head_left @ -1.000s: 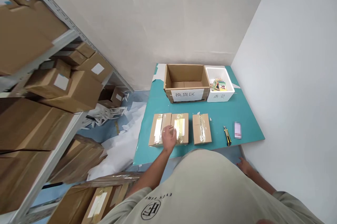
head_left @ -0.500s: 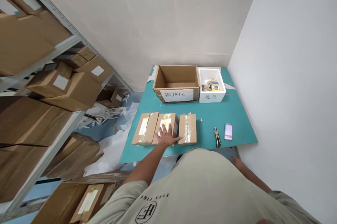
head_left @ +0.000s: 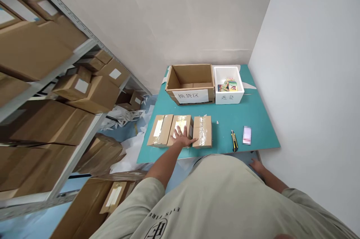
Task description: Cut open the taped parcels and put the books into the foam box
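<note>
My left hand point(head_left: 182, 138) lies with fingers spread on the middle cardboard box point(head_left: 181, 122), its thumb reaching to the right-hand taped box point(head_left: 202, 131). To the left, against the middle one, stands another taped box point(head_left: 163, 128) with a white label. Below the table's front edge, on the right, hangs my right hand point(head_left: 255, 165); it appears to hold nothing, and its fingers look partly spread. Nearest to it on the tabletop are a yellow and black utility knife point(head_left: 234, 141) and a phone point(head_left: 246, 135) with a blurred screen.
At the back of the green table point(head_left: 225, 113) stand an open cardboard carton point(head_left: 170, 88) with a handwritten label and a white foam box point(head_left: 229, 99) holding small colourful packs point(head_left: 233, 86). Shelving point(head_left: 66, 53) with cardboard boxes fills the left; a white wall point(head_left: 315, 74) borders the right.
The view has shifted slightly, so the table appears a little higher and further right. My left hand stays spread on the middle box, and the boxes keep their places.
</note>
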Motion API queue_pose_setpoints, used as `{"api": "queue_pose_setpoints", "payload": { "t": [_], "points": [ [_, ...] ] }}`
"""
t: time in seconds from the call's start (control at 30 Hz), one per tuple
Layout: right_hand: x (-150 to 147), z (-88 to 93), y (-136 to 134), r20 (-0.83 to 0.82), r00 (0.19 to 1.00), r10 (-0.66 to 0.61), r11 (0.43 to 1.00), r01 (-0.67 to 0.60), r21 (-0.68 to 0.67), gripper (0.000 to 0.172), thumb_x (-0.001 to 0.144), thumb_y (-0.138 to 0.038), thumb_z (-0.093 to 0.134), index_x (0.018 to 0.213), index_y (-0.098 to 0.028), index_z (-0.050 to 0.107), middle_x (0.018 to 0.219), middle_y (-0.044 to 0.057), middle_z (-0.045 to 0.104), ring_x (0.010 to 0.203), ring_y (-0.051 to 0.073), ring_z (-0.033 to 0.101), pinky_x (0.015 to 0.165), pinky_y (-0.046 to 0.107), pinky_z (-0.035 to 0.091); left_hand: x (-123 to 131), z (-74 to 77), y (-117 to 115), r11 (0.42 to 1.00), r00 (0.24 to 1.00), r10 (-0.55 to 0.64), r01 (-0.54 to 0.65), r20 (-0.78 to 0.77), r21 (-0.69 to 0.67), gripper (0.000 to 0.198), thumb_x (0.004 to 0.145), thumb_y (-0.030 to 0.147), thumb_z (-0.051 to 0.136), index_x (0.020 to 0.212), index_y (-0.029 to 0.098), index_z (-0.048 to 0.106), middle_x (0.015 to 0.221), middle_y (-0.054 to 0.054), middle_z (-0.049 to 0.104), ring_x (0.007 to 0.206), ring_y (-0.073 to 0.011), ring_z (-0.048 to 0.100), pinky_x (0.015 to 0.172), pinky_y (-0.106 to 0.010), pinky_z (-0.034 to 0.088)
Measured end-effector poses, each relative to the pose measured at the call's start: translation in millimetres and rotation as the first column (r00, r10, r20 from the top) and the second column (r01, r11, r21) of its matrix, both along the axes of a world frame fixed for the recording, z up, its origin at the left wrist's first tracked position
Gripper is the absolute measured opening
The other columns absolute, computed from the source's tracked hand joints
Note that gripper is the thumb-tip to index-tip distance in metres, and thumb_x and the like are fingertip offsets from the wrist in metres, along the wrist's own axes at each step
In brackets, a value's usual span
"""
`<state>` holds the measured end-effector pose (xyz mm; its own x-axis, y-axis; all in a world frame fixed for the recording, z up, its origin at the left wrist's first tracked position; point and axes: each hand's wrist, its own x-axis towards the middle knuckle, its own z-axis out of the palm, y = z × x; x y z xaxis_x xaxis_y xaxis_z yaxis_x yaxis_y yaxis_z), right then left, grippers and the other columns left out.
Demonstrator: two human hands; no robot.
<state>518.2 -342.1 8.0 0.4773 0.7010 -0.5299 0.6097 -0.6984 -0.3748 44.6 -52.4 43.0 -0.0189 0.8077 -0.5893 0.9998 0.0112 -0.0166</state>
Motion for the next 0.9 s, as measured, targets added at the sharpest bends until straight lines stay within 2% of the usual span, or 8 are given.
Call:
{"api": "queue_pose_setpoints", "payload": {
  "t": [0.1,0.2,0.3,0.37,0.47,0.6,0.9],
  "points": [
    [-13.1,2.1,25.4,-0.157,0.988,0.010,0.999,-0.016,-0.038,0.037,0.086,-0.028,0.076,0.122,-0.031,0.081,0.106,0.013,0.086,0.127,0.044,0.085,0.111,0.046,0.063,4.1,1.5,-0.5,1.000,1.000,0.006,-0.006,-0.010,-0.016,0.163,0.080,0.114,0.055,0.193,0.017,-0.013,0.196,-0.023,-0.028,0.183,-0.0578,-0.021,0.142,-0.087,0.002],
    [-30.6,6.7,53.1,-0.171,0.985,0.038,0.999,-0.043,-0.023,0.046,0.101,-0.032,0.068,0.146,-0.027,0.073,0.133,0.015,0.086,0.142,0.038,0.078,0.120,0.041,0.057,5.6,4.1,-1.3,1.000,1.000,0.006,-0.006,0.004,-0.029,0.162,0.081,0.112,0.057,0.193,0.017,-0.013,0.195,-0.023,-0.030,0.183,-0.0588,-0.021,0.142,-0.087,0.001],
    [-48.4,9.7,77.6,-0.094,0.995,0.045,0.997,-0.050,-0.058,0.059,0.109,-0.037,0.062,0.166,-0.018,0.058,0.160,0.022,0.074,0.153,0.034,0.070,0.124,0.037,0.052,5.3,6.2,-2.6,1.000,0.999,0.013,-0.012,0.030,-0.028,0.160,0.083,0.110,0.057,0.193,0.017,-0.012,0.196,-0.022,-0.029,0.182,-0.0595,-0.022,0.142,-0.086,0.001],
    [-57.9,9.5,90.0,-0.059,0.996,0.060,0.995,-0.065,-0.082,0.066,0.112,-0.040,0.062,0.171,-0.012,0.051,0.171,0.029,0.063,0.156,0.036,0.066,0.123,0.037,0.051,5.0,7.3,-3.4,0.999,0.999,0.020,-0.019,0.037,-0.032,0.160,0.083,0.110,0.058,0.193,0.017,-0.012,0.196,-0.022,-0.029,0.181,-0.0599,-0.023,0.142,-0.086,-0.001],
    [-66.5,6.4,102.6,-0.050,0.995,0.081,0.990,-0.086,-0.110,0.067,0.113,-0.041,0.064,0.171,-0.011,0.050,0.172,0.032,0.059,0.152,0.038,0.067,0.117,0.039,0.052,4.8,8.6,-4.4,0.999,1.000,0.018,-0.017,0.025,-0.049,0.161,0.083,0.111,0.058,0.193,0.017,-0.012,0.195,-0.022,-0.030,0.182,-0.0595,-0.023,0.143,-0.086,0.000],
    [-69.1,3.0,114.0,-0.025,0.993,0.112,0.981,-0.115,-0.154,0.059,0.114,-0.041,0.065,0.166,-0.016,0.054,0.168,0.029,0.063,0.149,0.037,0.070,0.114,0.039,0.054,4.3,8.8,-5.9,0.998,0.999,0.032,-0.032,0.012,-0.055,0.162,0.082,0.112,0.059,0.193,0.018,-0.012,0.195,-0.024,-0.029,0.182,-0.0587,-0.022,0.142,-0.087,0.001],
    [-66.1,-4.5,129.5,0.048,0.977,0.210,0.938,-0.187,-0.291,0.048,0.114,-0.038,0.069,0.154,-0.014,0.060,0.155,0.028,0.073,0.143,0.038,0.074,0.111,0.042,0.057,5.3,12.5,-11.0,0.996,0.997,0.056,-0.052,0.047,-0.074,0.165,0.079,0.113,0.061,0.193,0.018,-0.012,0.195,-0.021,-0.032,0.181,-0.0577,-0.026,0.143,-0.086,-0.002]
  ]
}}
